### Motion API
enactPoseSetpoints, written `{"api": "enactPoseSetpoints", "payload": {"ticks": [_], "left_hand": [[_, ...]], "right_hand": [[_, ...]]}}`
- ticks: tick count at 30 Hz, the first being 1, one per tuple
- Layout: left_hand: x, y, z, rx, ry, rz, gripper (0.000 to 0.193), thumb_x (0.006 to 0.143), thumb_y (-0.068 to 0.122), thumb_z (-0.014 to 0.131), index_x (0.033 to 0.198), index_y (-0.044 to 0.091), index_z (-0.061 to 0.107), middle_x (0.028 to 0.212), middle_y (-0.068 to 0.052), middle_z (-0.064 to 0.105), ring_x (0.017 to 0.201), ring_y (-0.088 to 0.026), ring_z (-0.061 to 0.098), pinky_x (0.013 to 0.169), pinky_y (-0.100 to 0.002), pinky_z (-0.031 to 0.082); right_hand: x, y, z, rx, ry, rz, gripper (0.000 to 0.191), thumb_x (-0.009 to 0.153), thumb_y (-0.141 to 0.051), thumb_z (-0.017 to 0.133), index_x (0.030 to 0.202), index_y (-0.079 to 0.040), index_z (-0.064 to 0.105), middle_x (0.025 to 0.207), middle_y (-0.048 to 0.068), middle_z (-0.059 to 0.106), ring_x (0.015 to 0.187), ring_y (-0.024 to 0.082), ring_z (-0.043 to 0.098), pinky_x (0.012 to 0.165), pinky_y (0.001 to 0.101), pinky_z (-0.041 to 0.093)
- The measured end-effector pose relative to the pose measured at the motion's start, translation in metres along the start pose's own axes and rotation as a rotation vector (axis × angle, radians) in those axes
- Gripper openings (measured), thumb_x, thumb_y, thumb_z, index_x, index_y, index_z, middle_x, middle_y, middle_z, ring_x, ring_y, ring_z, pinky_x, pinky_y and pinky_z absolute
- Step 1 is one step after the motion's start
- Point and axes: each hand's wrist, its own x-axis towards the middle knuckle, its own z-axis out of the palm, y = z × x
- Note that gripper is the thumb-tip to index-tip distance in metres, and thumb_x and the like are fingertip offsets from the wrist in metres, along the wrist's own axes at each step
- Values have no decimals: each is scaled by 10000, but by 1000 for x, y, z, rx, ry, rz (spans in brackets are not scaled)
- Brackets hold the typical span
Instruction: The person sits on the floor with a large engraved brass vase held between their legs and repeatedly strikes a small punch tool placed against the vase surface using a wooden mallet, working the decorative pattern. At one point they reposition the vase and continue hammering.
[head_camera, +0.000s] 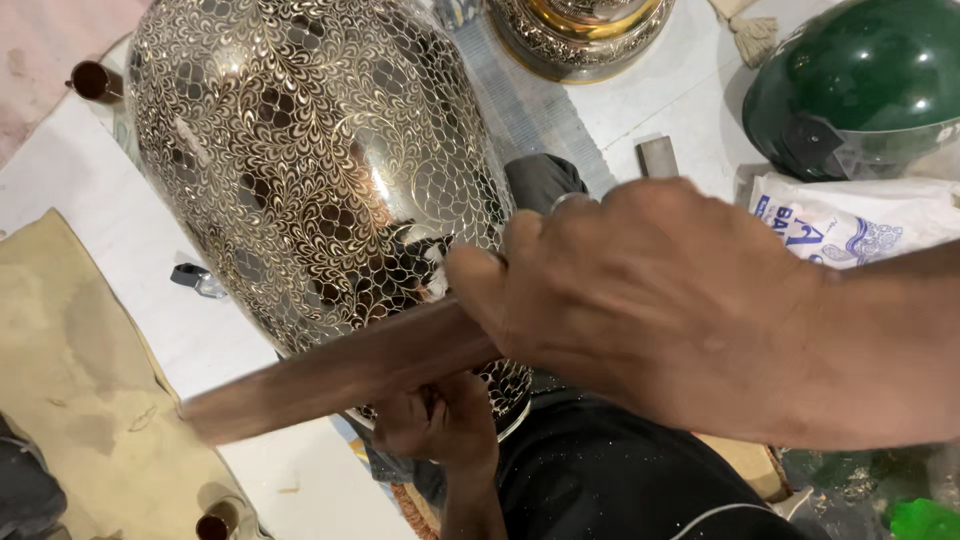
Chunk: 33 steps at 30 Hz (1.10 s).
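Your right hand (660, 300) clamps the wooden mallet (330, 375); left hand (440, 420), below the engraved brass vase (320, 170), probably pinches a chisel. Vase: heavy, slick; steady its base.

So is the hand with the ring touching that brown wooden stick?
Touching. In the head view the right hand is wrapped around one end of the wooden stick, with its fingers closed on the wood and no gap between them.

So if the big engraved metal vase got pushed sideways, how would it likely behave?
The engraved metal vase has a rounded, bulging body, so it would probably roll or rock. Its glossy surface looks slippery. It seems rigid and fairly heavy; the left hand sits at its lower edge and the right hand grips a wooden stick.
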Motion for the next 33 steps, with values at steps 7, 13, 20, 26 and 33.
{"api": "enactPoseSetpoints", "payload": {"ticks": [7, 13, 20, 26, 33], "left_hand": [[-1, -5, 0, 23, 23, 72, 163, 811, -76, 691, 971, -74, 726, 858, -102, 753, 670, -125, 673, 667, -304, 532], [-7, -15, -4, 121, 59, 5, 140, 810, -126, 633, 928, -76, 689, 717, -52, 703, 487, -82, 529, 488, -222, 373], [-5, -7, 4, -226, 90, 40, 326, 880, -75, 763, 1173, -88, 621, 1103, -135, 695, 926, -212, 699, 869, -332, 611], [-15, -15, 8, -519, 155, -209, 354, 883, -11, 751, 1189, 40, 579, 1141, -49, 700, 959, -155, 716, 840, -302, 645], [-14, -18, 1, 356, -112, -349, 190, 833, 48, 848, 926, -47, 713, 857, -126, 685, 677, -271, 589, 668, -359, 478]], "right_hand": [[8, -3, -8, 124, 126, -58, 276, 884, -99, 616, 1123, 15, 538, 630, 82, 565, 433, 212, 561, 335, 351, 463], [10, -9, -16, -89, -52, 76, 343, 904, -174, 564, 1206, -22, 505, 693, 90, 579, 494, 263, 611, 366, 429, 476], [11, -9, -23, 279, 87, -70, 192, 851, -85, 613, 1028, -60, 543, 700, 49, 619, 544, 206, 648, 441, 352, 537], [13, -13, -28, 87, -85, 15, 230, 913, -164, 595, 1084, -49, 493, 704, 81, 596, 519, 253, 613, 400, 399, 488], [19, -26, -34, -22, -239, 129, 294, 1060, -351, 446, 1097, -60, 454, 766, 91, 560, 518, 228, 608, 389, 387, 519]]}}
